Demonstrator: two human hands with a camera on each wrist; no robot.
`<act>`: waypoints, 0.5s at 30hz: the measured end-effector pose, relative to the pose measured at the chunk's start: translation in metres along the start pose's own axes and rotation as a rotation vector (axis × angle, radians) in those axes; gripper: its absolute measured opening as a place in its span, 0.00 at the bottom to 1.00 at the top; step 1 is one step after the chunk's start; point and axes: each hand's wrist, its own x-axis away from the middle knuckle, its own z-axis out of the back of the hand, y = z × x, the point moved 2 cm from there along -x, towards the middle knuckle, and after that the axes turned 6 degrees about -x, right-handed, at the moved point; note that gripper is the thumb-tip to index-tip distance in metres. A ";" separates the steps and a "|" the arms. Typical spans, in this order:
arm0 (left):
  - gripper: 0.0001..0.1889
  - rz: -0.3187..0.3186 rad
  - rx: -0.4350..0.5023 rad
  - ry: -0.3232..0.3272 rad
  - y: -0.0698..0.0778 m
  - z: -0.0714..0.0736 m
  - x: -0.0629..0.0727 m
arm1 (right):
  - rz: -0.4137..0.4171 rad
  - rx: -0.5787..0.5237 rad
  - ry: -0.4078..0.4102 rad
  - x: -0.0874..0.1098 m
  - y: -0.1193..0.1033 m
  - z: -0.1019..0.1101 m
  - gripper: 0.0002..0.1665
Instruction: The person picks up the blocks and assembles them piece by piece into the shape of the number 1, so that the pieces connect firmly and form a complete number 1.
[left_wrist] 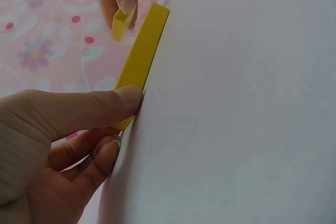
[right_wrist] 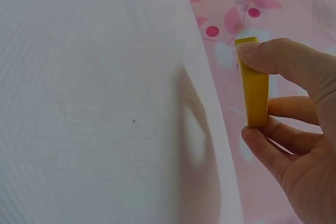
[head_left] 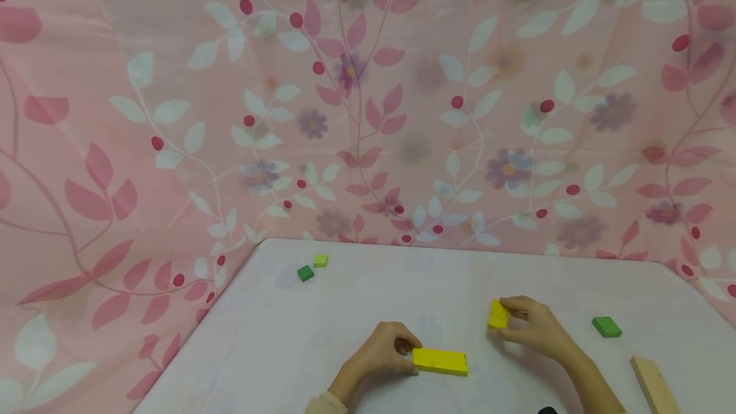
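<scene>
The pink floral cloth [head_left: 402, 114] stands beyond everything, and on the near side of it spreads the pale table [head_left: 259, 337]. The left hand [head_left: 388, 347] pinches the left end of the long yellow block [head_left: 441, 361] between thumb and fingers; the right hand [head_left: 535, 324], farther and to the right, grips the short yellow block [head_left: 497, 314] between thumb and fingertips.

A bare wooden plank [head_left: 654, 385] runs off the near right edge of the view. The long yellow block, near the middle, looks stiff, light and hard to break; its smooth painted faces may slip a little. A hold at one end could let it tip, so its two long sides near mid-length seem the surest place.

The green block [head_left: 606, 326] lies to the right of the right hand. The short yellow block should be lighter and easy to steady by opposite faces, as it is held. Far left sit the smallest, a dark green block [head_left: 305, 273] and a light green block [head_left: 320, 260], each suited to a fingertip pinch.

No brand or label shows; small dark specks on the long yellow block are too small to read.
</scene>
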 end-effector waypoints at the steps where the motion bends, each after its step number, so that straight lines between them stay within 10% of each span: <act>1: 0.17 0.000 0.000 -0.001 0.000 0.000 0.000 | 0.005 -0.001 -0.003 0.000 -0.001 -0.001 0.35; 15: 0.17 -0.018 -0.014 -0.018 0.000 -0.002 -0.002 | 0.082 -0.004 0.008 -0.002 -0.010 -0.011 0.34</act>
